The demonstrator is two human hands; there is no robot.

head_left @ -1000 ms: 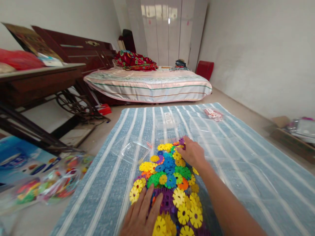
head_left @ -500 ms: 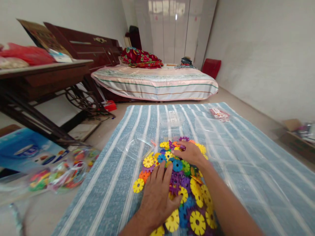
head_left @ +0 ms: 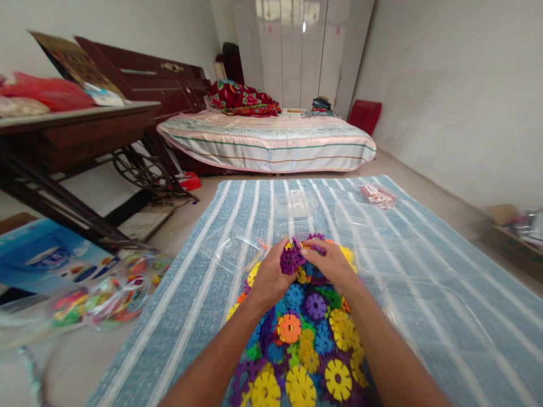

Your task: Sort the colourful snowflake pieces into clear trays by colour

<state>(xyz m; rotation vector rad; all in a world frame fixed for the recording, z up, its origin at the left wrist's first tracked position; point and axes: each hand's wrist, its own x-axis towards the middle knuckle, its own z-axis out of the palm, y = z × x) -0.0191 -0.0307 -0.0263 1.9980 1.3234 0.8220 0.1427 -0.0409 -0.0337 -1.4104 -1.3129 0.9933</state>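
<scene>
A purple snowflake disc (head_left: pixel 291 260) is being pinched above the heap of coloured discs (head_left: pixel 305 333), the left hand (head_left: pixel 267 280) curling shut around its lower edge while the right hand (head_left: pixel 333 263) is closing fingertips on its far rim. It is looking light, stiff and slick, so gripping by the notched rim seems best. The heap is lying on the striped blue mat (head_left: pixel 416 271), with a clear plastic tray (head_left: pixel 231 251) just beside it.

1. Left hand (head_left: pixel 267 277): forearm reaching forward from the lower left, back of hand up, fingers curled in, pinching.
2. Right hand (head_left: pixel 333 263): forearm reaching in from the lower right, back of hand up, fingers bent leftward.
3. Both hands: close together at centre, fingertips nearly meeting, wrists slightly apart.
</scene>
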